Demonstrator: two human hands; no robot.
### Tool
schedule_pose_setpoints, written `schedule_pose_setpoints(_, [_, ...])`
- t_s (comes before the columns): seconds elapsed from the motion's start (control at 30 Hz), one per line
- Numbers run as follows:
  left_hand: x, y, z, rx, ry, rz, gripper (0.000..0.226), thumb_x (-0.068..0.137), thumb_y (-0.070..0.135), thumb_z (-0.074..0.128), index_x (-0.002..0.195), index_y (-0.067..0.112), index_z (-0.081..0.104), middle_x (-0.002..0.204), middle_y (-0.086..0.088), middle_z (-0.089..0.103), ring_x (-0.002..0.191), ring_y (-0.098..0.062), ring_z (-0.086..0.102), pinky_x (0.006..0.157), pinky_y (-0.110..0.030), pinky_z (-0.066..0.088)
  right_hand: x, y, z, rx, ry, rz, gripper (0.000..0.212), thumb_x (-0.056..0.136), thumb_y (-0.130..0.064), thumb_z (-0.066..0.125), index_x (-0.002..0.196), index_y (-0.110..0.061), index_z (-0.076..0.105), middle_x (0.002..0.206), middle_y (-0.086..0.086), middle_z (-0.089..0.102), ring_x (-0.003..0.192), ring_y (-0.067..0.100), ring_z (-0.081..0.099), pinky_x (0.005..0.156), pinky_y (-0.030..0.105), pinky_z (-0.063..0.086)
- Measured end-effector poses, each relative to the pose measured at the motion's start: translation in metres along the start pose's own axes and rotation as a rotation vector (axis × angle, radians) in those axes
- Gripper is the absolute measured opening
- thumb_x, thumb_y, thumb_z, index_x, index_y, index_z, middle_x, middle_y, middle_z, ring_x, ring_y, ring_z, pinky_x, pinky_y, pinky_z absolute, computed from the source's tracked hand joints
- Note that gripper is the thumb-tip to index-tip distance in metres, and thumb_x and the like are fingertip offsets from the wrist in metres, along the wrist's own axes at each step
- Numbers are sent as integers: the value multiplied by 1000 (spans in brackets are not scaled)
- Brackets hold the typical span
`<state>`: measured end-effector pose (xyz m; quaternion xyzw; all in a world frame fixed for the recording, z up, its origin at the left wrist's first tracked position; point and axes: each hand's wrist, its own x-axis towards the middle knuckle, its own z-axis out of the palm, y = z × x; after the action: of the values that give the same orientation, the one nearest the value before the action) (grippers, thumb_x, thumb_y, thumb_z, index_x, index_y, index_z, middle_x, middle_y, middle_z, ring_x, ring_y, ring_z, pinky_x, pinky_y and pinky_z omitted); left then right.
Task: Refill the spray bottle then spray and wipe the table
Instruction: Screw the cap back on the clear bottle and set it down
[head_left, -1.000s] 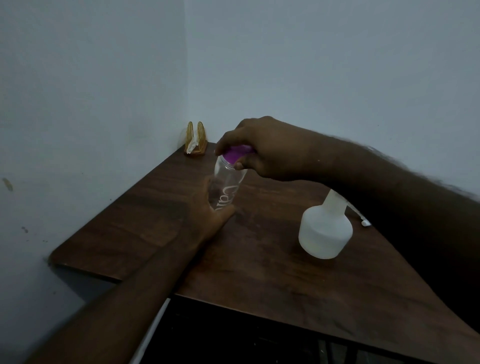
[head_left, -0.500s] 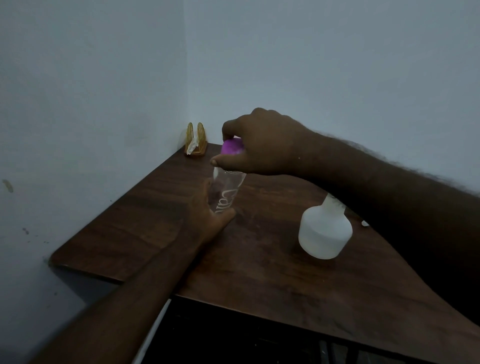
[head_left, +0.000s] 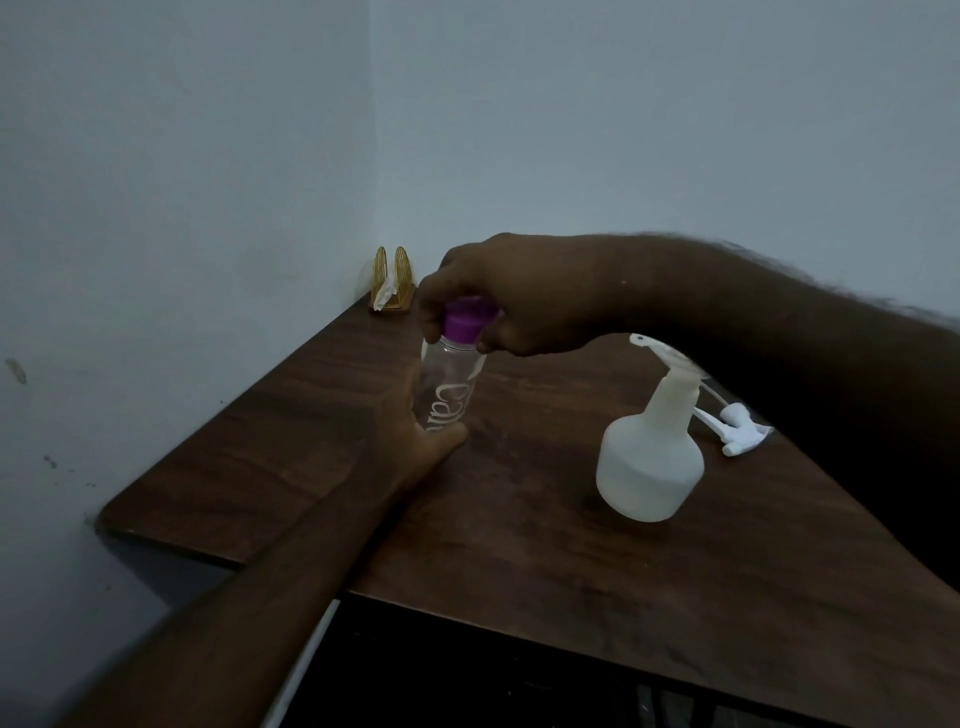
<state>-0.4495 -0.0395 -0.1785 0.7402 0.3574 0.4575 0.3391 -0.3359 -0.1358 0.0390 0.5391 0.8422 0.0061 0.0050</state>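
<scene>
A clear plastic water bottle (head_left: 448, 392) with white lettering stands tilted on the dark wooden table (head_left: 519, 545). My left hand (head_left: 413, 441) grips its lower body from the near side. My right hand (head_left: 511, 299) comes from above, fingers curled round the bottle's purple cap (head_left: 466, 320). To the right stands the white translucent spray bottle (head_left: 652, 454), its neck open. Its white trigger head (head_left: 740, 428) lies on the table just behind it, partly under my right forearm.
A gold napkin holder (head_left: 392, 280) with a white napkin sits in the far corner where the two pale walls meet. The table's near edge runs diagonally over a dark space below.
My right hand has kept working at the purple cap, shifting its hold round it. The trigger head behind the spray bottle shows more fully as my forearm rose. The left hand stays put.
</scene>
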Motion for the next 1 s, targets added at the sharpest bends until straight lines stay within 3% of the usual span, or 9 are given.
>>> schedule_pose_setpoints(0.07, [-1,0,-1,-12,-19,-4,75,68,8,83,129,25,44,98,21,55,86,17,57,69,0,44,0,1,-2,6,-10,-13,38,84,-3,66,115,-25,63,116,-7,53,99,10,49,67,10,42])
schedule_pose_setpoints(0.2, [0,-3,-2,-20,-31,-20,73,68,12,83,132,12,47,113,2,61,94,-4,60,79,-14,45,1,0,-2,20,0,-34,41,83,3,60,113,-26,64,121,1,49,102,17,52,73,19,45])
schedule_pose_setpoints(0.27, [1,-4,-2,-21,-41,-27,69,70,11,82,131,8,49,113,0,62,96,-8,60,80,-11,45,2,0,-2,27,0,-41,41,83,3,60,113,-26,63,120,0,50,102,17,52,74,21,45])
schedule_pose_setpoints(0.47, [1,-4,-1,-32,-36,-31,64,69,11,82,122,23,48,98,19,57,86,15,59,66,0,43,3,4,-5,65,-1,-26,42,82,0,64,114,-28,63,121,-5,53,103,12,53,80,26,49])
schedule_pose_setpoints(0.6, [5,-6,1,-20,-28,-4,61,72,7,81,125,19,52,96,23,53,87,3,59,69,4,39,4,4,-6,134,86,-11,53,83,-34,74,129,-31,47,121,-7,56,99,8,57,69,14,49])
schedule_pose_setpoints(0.7, [6,-6,0,-5,-45,-93,68,72,16,82,129,23,47,94,26,51,87,11,57,62,-2,38,7,5,-4,2,163,51,70,79,-52,74,136,-28,42,121,-2,58,92,9,54,63,12,42])
schedule_pose_setpoints(0.83, [3,-5,-1,-63,-58,-97,80,68,15,83,136,24,42,108,15,57,89,4,58,72,-11,40,10,3,-5,-82,108,54,49,83,-38,74,126,-24,55,113,-7,56,91,8,46,65,14,35])
schedule_pose_setpoints(0.93, [1,-3,-2,-83,-53,-44,67,68,11,81,121,33,46,102,14,63,89,6,63,71,-11,44,8,-1,-10,-30,50,30,47,83,-18,75,126,-26,57,110,-13,52,95,7,48,67,9,36])
schedule_pose_setpoints(1.0, [0,-1,-3,-94,-52,-41,66,68,9,80,118,34,45,101,16,62,89,5,63,72,-12,45,6,-1,-10,-14,36,11,47,83,-7,70,125,-25,58,116,-11,57,99,10,52,71,14,42])
